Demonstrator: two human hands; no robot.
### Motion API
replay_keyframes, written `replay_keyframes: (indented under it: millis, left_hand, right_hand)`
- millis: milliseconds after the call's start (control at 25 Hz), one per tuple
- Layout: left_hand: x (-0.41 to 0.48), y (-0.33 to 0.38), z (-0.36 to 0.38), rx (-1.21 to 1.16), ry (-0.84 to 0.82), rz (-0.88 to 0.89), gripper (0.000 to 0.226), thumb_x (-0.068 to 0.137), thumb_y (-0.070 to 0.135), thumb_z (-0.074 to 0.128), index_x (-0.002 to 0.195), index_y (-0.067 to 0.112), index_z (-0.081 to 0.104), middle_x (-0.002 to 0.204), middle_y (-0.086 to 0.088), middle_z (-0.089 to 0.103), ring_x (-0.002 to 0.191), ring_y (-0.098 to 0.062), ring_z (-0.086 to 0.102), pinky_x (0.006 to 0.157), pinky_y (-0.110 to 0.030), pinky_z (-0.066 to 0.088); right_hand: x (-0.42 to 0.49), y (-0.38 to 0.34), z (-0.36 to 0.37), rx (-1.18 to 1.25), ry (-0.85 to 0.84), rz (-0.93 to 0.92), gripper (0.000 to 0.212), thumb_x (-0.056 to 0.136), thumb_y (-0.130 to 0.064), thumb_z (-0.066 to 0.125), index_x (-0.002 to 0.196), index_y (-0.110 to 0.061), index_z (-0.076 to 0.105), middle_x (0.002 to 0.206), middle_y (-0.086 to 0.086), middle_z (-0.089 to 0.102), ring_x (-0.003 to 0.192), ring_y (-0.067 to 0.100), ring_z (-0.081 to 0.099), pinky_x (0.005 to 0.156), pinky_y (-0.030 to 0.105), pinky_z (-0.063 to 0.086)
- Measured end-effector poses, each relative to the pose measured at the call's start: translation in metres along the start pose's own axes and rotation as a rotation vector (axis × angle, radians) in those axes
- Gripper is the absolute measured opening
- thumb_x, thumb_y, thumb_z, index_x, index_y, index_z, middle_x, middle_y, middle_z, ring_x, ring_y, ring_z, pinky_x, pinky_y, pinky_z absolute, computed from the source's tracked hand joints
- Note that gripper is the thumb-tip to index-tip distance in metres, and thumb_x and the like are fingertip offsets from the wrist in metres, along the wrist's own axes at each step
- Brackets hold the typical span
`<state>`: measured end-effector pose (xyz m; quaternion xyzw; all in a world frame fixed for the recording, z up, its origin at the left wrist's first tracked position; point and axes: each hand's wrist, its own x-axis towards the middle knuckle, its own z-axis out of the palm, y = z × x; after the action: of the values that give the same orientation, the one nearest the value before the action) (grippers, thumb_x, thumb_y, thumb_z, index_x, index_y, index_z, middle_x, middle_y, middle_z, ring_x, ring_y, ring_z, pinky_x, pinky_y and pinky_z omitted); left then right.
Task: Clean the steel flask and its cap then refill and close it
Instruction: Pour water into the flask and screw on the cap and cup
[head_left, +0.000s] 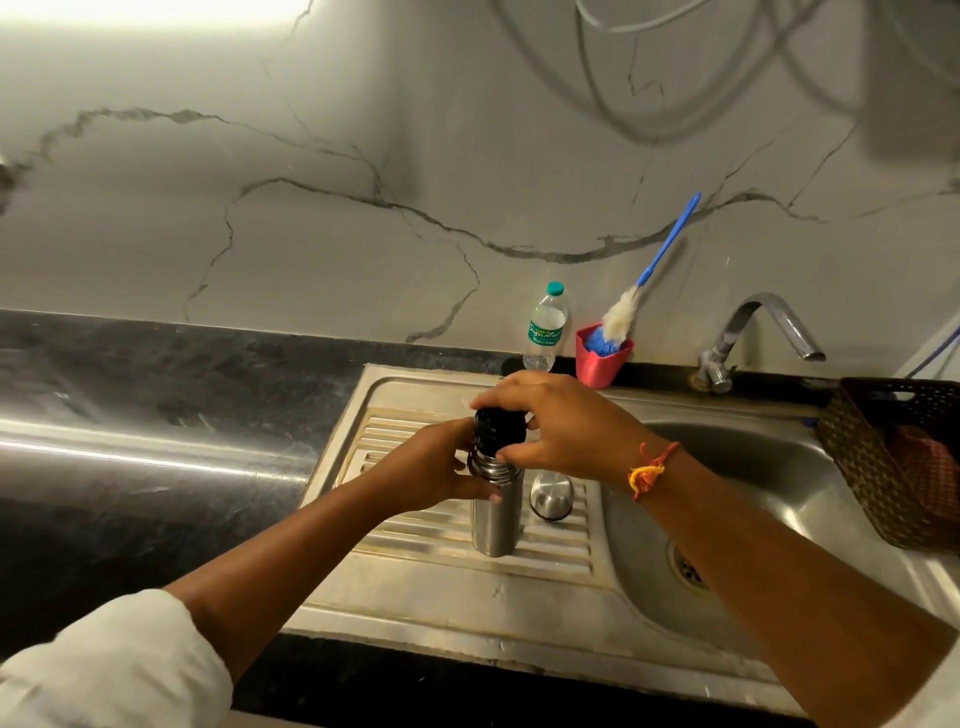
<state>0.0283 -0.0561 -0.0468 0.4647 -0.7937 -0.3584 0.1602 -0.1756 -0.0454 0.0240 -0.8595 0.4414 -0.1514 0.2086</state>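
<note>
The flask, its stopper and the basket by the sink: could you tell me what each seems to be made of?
The flask: metal, likely brushed steel, with a soft grey sheen. The stopper: probably plastic, glossy black with highlights. The basket: dark brown open weave, moulded plastic or rattan; I cannot tell which.

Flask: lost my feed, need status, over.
Left hand grips flask, upright on drainboard. Right hand grips black stopper at its mouth. Steel cap stands apart alongside. Nothing obstructing.
</note>
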Motion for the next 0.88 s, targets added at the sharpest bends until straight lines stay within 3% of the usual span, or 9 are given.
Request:
replay_keyframes:
  millis: [80,200,400,520,680,880]
  left_hand:
    - [0.0,0.0,0.0,-0.021,0.009,-0.01,0.064,0.078,0.024,0.087,0.128,0.037,0.05,0.109,0.026,0.061,0.097,0.002,0.063,0.084,-0.012,0.053]
    - [0.0,-0.001,0.0,-0.037,0.015,-0.035,0.067,0.077,0.023,0.088,0.133,0.032,0.052,0.11,0.022,0.06,0.091,0.006,0.061,0.078,-0.007,0.051]
    - [0.002,-0.003,0.0,-0.016,0.027,-0.048,0.071,0.076,0.024,0.088,0.138,0.023,0.054,0.114,0.016,0.062,0.083,0.001,0.064,0.072,-0.004,0.049]
    - [0.004,-0.004,0.001,0.03,0.032,-0.064,0.064,0.077,0.028,0.087,0.133,0.019,0.057,0.122,0.005,0.066,0.092,-0.006,0.061,0.079,-0.011,0.05]
    - [0.007,-0.008,0.002,0.035,0.028,-0.07,0.055,0.078,0.028,0.087,0.126,0.021,0.06,0.118,0.004,0.069,0.096,-0.014,0.064,0.088,-0.026,0.056]
    - [0.011,-0.002,0.001,-0.028,-0.039,-0.042,0.067,0.079,0.024,0.087,0.137,0.025,0.052,0.125,0.011,0.064,0.107,-0.009,0.062,0.09,-0.019,0.051]
  right_hand:
    - [0.006,-0.004,0.001,-0.073,-0.078,-0.013,0.054,0.083,-0.017,0.075,0.132,-0.029,0.058,0.127,-0.005,0.06,0.115,0.014,0.054,0.098,0.029,0.047]
    - [0.012,-0.009,0.006,-0.164,-0.163,0.004,0.052,0.084,-0.016,0.075,0.132,-0.028,0.059,0.126,-0.004,0.062,0.114,0.017,0.056,0.098,0.034,0.049]
    - [0.019,-0.015,0.009,-0.299,-0.158,0.093,0.046,0.082,-0.032,0.076,0.124,-0.027,0.057,0.113,0.001,0.064,0.098,0.019,0.059,0.085,0.033,0.054]
    - [0.024,-0.017,0.015,-0.367,-0.098,0.19,0.048,0.085,-0.054,0.067,0.116,-0.02,0.057,0.101,0.003,0.065,0.083,0.017,0.056,0.07,0.028,0.047]
    - [0.028,-0.021,0.022,-0.412,-0.05,0.342,0.06,0.085,-0.065,0.058,0.118,-0.016,0.057,0.097,0.005,0.063,0.081,0.017,0.054,0.067,0.028,0.044]
    - [0.029,-0.022,0.019,-0.413,-0.077,0.316,0.057,0.088,-0.062,0.055,0.122,-0.016,0.056,0.099,0.005,0.063,0.083,0.018,0.055,0.07,0.029,0.048]
